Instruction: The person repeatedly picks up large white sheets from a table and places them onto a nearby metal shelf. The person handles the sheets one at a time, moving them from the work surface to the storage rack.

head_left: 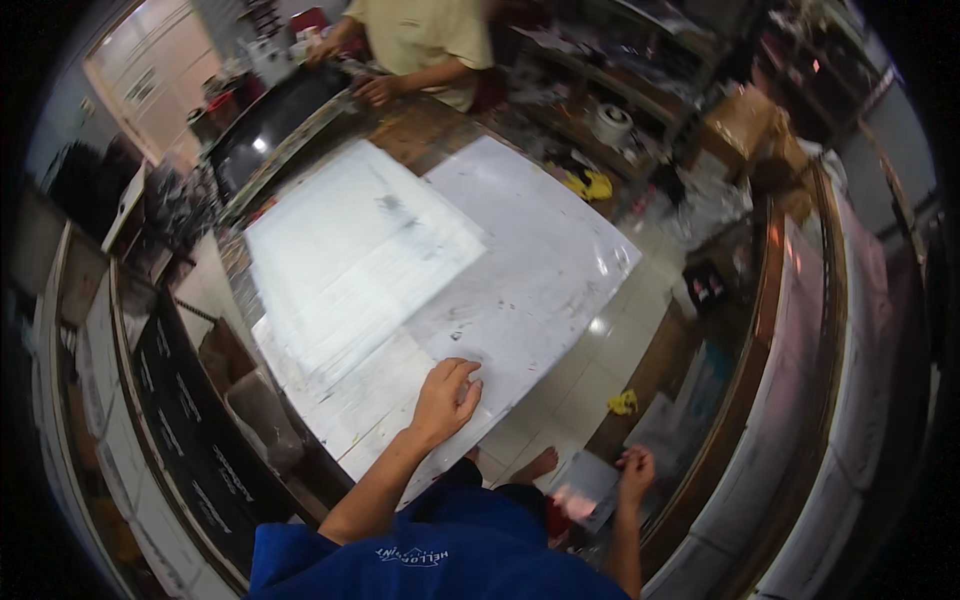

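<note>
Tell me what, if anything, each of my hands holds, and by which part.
Your left hand holds nothing visible. Your right hand is by the edge of a shiny grey sheet; whether it grips it cannot be told.

Bright light, apparently from above, nearly washes out the broad white rectangular sheet (360, 260), whose surface looks smeared by blur. Hard glints sit on the glossy black curved panel (255, 140) and the pale tiled floor (600, 327). The dark cluttered shelves (590, 75) look dim and soft. Fisheye distortion bows the brown wooden frame edge (765, 330); the corners go black.
</note>
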The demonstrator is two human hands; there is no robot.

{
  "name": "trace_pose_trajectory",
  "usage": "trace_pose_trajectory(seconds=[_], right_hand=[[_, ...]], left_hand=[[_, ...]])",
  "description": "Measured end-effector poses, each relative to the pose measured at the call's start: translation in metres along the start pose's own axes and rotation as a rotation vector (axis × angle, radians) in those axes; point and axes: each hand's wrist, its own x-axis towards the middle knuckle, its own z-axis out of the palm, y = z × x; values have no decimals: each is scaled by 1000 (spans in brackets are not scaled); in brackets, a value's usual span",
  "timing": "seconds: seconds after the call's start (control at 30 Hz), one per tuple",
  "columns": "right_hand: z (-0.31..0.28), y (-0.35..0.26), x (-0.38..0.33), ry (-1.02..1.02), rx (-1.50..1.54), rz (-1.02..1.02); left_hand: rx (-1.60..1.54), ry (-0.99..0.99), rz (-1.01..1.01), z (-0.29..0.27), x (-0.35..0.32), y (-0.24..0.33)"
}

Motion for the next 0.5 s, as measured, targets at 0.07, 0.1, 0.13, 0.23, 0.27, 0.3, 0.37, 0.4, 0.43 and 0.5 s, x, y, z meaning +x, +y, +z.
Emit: trace_pose_trajectory(seconds=[0.07, 0.1, 0.13, 0.23, 0.27, 0.3, 0.37, 0.4, 0.43, 0.5], right_hand=[[18, 17, -28, -92, -18, 73], [24, 22, -38, -145, -34, 90], [30, 28, -48, -187, -40, 147], [35, 50, -79, -309, -78, 327], [34, 67, -86, -342, -104, 377], [32, 77, -92, -375, -132, 430], [30, 80, -107, -393, -202, 570], [28, 82, -112, -397, -237, 641], [28, 80, -115, -394, -256, 642], [25, 72, -123, -386, -293, 655]], left_hand=[[177, 81, 86, -25, -11, -16], [219, 92, 59, -36, -18, -23], [255, 97, 39, -45, -25, -33], [423, 121, 6, -69, -47, -47], [485, 128, 0, -74, -52, -50], [491, 125, -7, -79, -56, -55], [504, 115, -15, -84, -60, -63], [516, 117, -21, -85, -56, -65], [532, 120, -32, -85, -51, -69], [581, 108, -69, -83, -40, -76]])
